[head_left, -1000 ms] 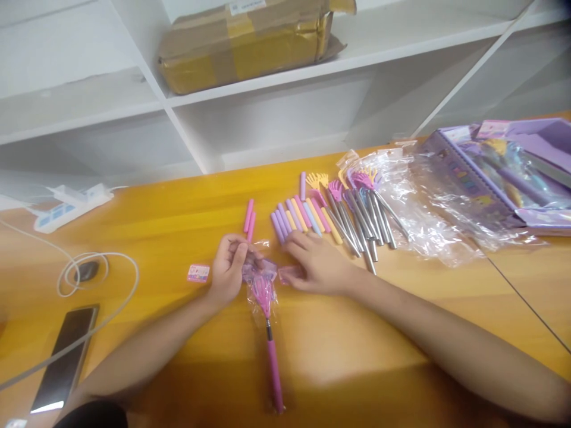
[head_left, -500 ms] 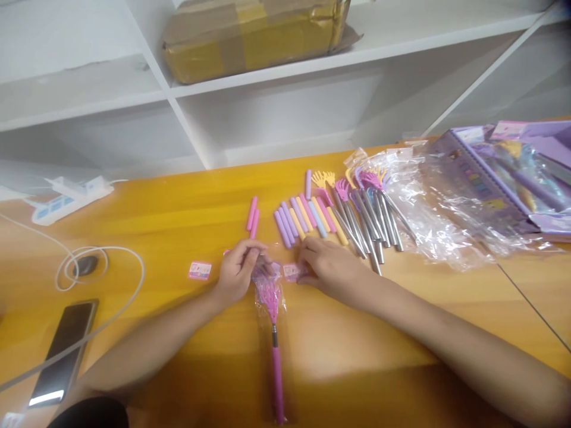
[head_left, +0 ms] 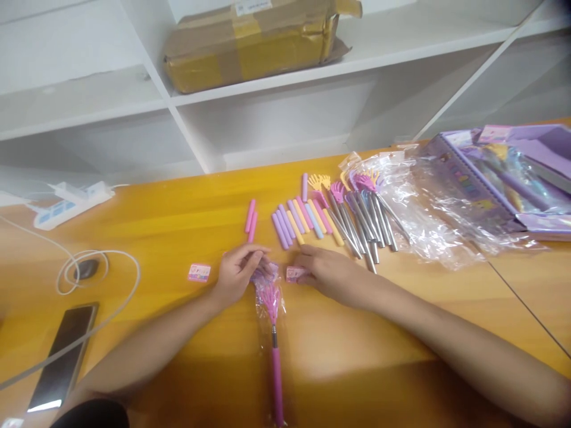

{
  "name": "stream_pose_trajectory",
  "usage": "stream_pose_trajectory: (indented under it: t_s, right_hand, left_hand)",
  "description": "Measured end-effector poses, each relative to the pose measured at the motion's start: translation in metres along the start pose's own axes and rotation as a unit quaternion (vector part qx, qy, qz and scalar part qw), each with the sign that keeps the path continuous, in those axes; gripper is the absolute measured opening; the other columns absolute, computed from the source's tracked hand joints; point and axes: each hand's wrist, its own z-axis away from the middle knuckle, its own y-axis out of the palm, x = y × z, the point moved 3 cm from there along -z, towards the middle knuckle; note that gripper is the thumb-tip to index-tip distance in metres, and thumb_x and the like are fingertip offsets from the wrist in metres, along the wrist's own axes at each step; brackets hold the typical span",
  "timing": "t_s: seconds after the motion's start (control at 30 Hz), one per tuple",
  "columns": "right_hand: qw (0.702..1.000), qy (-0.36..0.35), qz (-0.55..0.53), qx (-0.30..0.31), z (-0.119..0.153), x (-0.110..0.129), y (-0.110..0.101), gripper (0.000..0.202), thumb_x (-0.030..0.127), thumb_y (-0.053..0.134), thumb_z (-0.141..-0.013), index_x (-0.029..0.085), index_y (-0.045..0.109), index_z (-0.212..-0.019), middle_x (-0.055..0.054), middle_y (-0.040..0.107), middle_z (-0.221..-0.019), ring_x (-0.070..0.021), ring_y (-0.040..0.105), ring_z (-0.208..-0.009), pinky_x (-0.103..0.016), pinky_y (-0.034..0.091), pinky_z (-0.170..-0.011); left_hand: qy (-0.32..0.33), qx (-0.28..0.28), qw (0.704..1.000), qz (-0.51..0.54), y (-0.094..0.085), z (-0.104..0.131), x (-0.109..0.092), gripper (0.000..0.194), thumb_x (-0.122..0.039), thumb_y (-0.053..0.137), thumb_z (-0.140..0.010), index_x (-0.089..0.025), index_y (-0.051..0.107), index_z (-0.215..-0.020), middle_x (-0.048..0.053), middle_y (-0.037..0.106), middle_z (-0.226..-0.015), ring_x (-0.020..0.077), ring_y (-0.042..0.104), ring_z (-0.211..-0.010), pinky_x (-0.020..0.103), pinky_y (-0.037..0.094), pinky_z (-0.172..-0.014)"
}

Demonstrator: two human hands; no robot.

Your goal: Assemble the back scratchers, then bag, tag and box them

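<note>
A pink back scratcher [head_left: 277, 380] lies inside a clear plastic bag [head_left: 282, 306], its claw end away from me. My left hand [head_left: 238, 273] is closed on the bag's top, its fingers bent over the crumpled plastic. To the right, my right hand [head_left: 328, 270] pinches a small pink printed card [head_left: 293, 273], which is just apart from the bag. Another such card [head_left: 199, 272] lies flat left of my left hand. Two pink handle sleeves [head_left: 251, 221] lie beyond it. A row of purple, yellow, pink and blue sleeves [head_left: 307, 217] sits beyond my right hand.
Several metal-shafted back scratchers [head_left: 368, 220] lie piled beside loose clear bags [head_left: 432, 214]. At the right stands a purple box [head_left: 486, 190] with packed scratchers. On the left are a phone [head_left: 65, 351], a mouse [head_left: 85, 268], a cable and a power strip [head_left: 74, 205]. White shelves hold a carton [head_left: 250, 47].
The view has shifted slightly. My right hand still pinches the card, which shows a little more clearly now. My left hand stays on the bag top.
</note>
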Motion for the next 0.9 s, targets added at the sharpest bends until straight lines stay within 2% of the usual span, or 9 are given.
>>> stream_pose_trajectory:
  t_s: [0.07, 0.13, 0.23, 0.3, 0.43, 0.53, 0.67, 0.73, 0.9]
  right_hand:
    - [0.999, 0.019, -0.036, -0.037, -0.002, -0.002, -0.008, 0.013, 0.017, 0.064, -0.101, 0.020, 0.071, -0.091, -0.005, 0.065, -0.094, -0.0172, 0.061, -0.079, -0.031, 0.046, -0.071]
    - [0.987, 0.049, -0.081, -0.129, -0.006, -0.003, -0.017, 0.019, 0.023, 0.058, -0.107, 0.021, 0.074, -0.095, -0.005, 0.063, -0.092, -0.0177, 0.060, -0.080, -0.032, 0.048, -0.075]
    - [0.941, 0.061, -0.133, -0.307, -0.007, 0.000, -0.021, 0.027, 0.032, 0.052, -0.112, 0.022, 0.075, -0.103, -0.007, 0.058, -0.094, -0.0204, 0.059, -0.090, -0.035, 0.051, -0.083]
    - [0.919, 0.034, -0.147, -0.363, -0.006, 0.004, -0.014, 0.029, 0.033, 0.048, -0.113, 0.022, 0.073, -0.102, -0.008, 0.057, -0.095, -0.0214, 0.059, -0.093, -0.037, 0.052, -0.084]
    - [0.923, -0.070, -0.136, -0.354, -0.003, 0.006, 0.004, 0.022, 0.025, 0.050, -0.111, 0.022, 0.071, -0.106, -0.008, 0.065, -0.094, -0.0210, 0.064, -0.090, -0.037, 0.055, -0.080]
    - [0.936, -0.133, -0.102, -0.309, -0.002, 0.004, 0.009, 0.016, 0.022, 0.056, -0.108, 0.023, 0.069, -0.117, -0.009, 0.072, -0.100, -0.0221, 0.069, -0.094, -0.038, 0.058, -0.082]
    - [0.936, -0.125, -0.091, -0.318, -0.003, 0.000, 0.007, 0.027, 0.019, 0.061, -0.107, 0.024, 0.058, -0.133, -0.006, 0.071, -0.095, -0.0191, 0.069, -0.082, -0.034, 0.059, -0.075]
    - [0.931, -0.126, -0.093, -0.331, -0.004, 0.001, 0.006, 0.026, 0.018, 0.062, -0.106, 0.025, 0.057, -0.131, -0.003, 0.070, -0.091, -0.0172, 0.068, -0.078, -0.032, 0.058, -0.072]
    - [0.936, -0.139, -0.105, -0.306, -0.006, 0.003, 0.004, 0.025, 0.015, 0.063, -0.105, 0.026, 0.060, -0.128, -0.004, 0.073, -0.101, -0.0175, 0.070, -0.086, -0.032, 0.058, -0.076]
  left_hand:
    - [0.015, 0.000, 1.000, -0.025, -0.003, -0.001, -0.001, 0.036, -0.049, 0.065, -0.103, -0.017, 0.081, -0.107, 0.008, 0.079, -0.094, 0.0186, 0.079, -0.073, 0.031, 0.069, -0.067]
    - [0.026, 0.003, 0.999, -0.043, -0.005, -0.001, -0.002, 0.038, -0.049, 0.064, -0.104, -0.017, 0.084, -0.108, 0.011, 0.080, -0.101, 0.0204, 0.080, -0.079, 0.032, 0.070, -0.071]
    - [0.018, 0.030, 0.999, -0.032, -0.004, 0.000, -0.004, 0.041, -0.051, 0.058, -0.107, -0.020, 0.084, -0.115, 0.013, 0.082, -0.112, 0.0244, 0.081, -0.094, 0.037, 0.069, -0.083]
    - [0.006, 0.065, 0.998, 0.013, 0.000, 0.001, -0.008, 0.044, -0.052, 0.055, -0.108, -0.021, 0.082, -0.122, 0.014, 0.081, -0.120, 0.0277, 0.081, -0.106, 0.043, 0.068, -0.094]
    - [-0.006, 0.131, 0.986, 0.104, 0.011, 0.003, -0.013, 0.049, -0.055, 0.055, -0.107, -0.019, 0.077, -0.133, 0.017, 0.076, -0.136, 0.0331, 0.072, -0.129, 0.053, 0.056, -0.116]
    - [-0.030, 0.152, 0.975, 0.157, 0.015, 0.003, -0.008, 0.053, -0.057, 0.058, -0.105, -0.018, 0.075, -0.137, 0.018, 0.073, -0.140, 0.0344, 0.070, -0.133, 0.054, 0.052, -0.119]
    - [-0.064, 0.146, 0.966, 0.205, 0.015, 0.003, 0.002, 0.056, -0.060, 0.061, -0.103, -0.016, 0.076, -0.134, 0.020, 0.074, -0.137, 0.0353, 0.072, -0.129, 0.054, 0.053, -0.118]
    - [-0.073, 0.138, 0.964, 0.217, 0.014, 0.002, 0.004, 0.056, -0.060, 0.063, -0.102, -0.015, 0.076, -0.132, 0.020, 0.075, -0.136, 0.0361, 0.071, -0.130, 0.055, 0.053, -0.118]
    - [-0.053, 0.139, 0.961, 0.235, 0.013, 0.001, 0.002, 0.059, -0.058, 0.066, -0.099, -0.015, 0.073, -0.138, 0.021, 0.071, -0.143, 0.0370, 0.068, -0.134, 0.055, 0.054, -0.116]
